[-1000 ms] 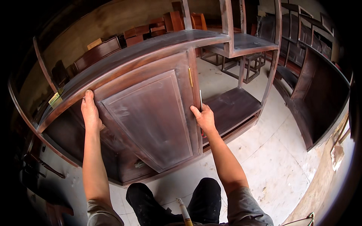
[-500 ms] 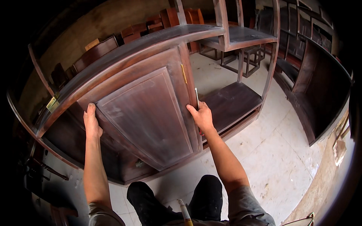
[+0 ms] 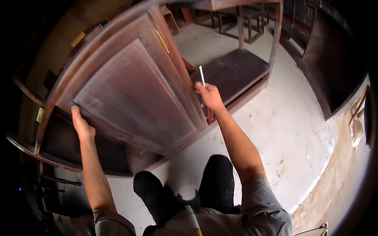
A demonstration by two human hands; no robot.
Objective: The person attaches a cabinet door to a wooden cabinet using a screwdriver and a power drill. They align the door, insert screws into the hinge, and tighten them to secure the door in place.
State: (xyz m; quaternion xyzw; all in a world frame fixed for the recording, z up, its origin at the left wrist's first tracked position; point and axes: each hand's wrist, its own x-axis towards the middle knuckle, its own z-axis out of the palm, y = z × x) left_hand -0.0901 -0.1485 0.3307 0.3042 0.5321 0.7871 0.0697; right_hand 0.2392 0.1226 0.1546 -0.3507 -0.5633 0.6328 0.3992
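Observation:
A dark brown wooden cabinet door (image 3: 126, 94) with a raised panel stands partly swung out from its cabinet (image 3: 236, 67). My left hand (image 3: 83, 125) grips the door's free edge, thumb on the front face and the other fingers hidden behind it. On the opposite side, a brass hinge (image 3: 162, 41) shows near the door's top. My right hand (image 3: 212, 96) is closed around a screwdriver (image 3: 202, 75), beside the upright at the hinge side. Its pale metal shaft points up, and part of a red and black handle shows below my fist.
Open shelving with thin posts continues at the right of the cabinet. Behind it are dark stool frames (image 3: 248, 24). Another dark cabinet (image 3: 334, 67) stands on the right, on the pale tiled floor (image 3: 287, 145). A cigarette (image 3: 193, 220) juts in at the lower edge.
The view has shifted, so the cabinet appears higher and more tilted. My right hand has come slightly off the upright with the screwdriver. My left hand keeps its hold on the door edge.

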